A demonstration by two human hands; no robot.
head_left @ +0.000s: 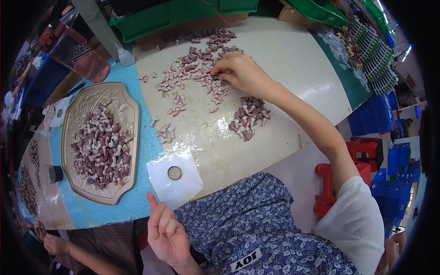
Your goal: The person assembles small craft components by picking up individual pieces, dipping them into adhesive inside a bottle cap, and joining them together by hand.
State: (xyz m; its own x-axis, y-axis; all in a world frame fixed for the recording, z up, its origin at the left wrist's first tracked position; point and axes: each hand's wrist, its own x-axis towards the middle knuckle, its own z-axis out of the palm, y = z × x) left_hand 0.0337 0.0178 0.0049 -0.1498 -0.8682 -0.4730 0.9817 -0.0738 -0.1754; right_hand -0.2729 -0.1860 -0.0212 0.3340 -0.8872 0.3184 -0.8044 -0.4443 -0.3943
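Loose pink-and-brown pieces [188,72] lay scattered on the desk [284,126], mostly leftward of the right hand [243,73], the nearer one. Long axes ran every way. Its fingers [223,65] were curled narrow at the heap's right side; whether they pinched a piece could not be told. Left hand [167,229]: well apart, one finger raised, grip unreadable. Desk surface pale, glossy; green bin [174,18] behind, red stool [325,183] rightward.

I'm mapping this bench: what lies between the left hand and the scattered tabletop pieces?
The head view shows a white sheet, bearing a small round dark-rimmed object, between the left hand and the scattered pieces.
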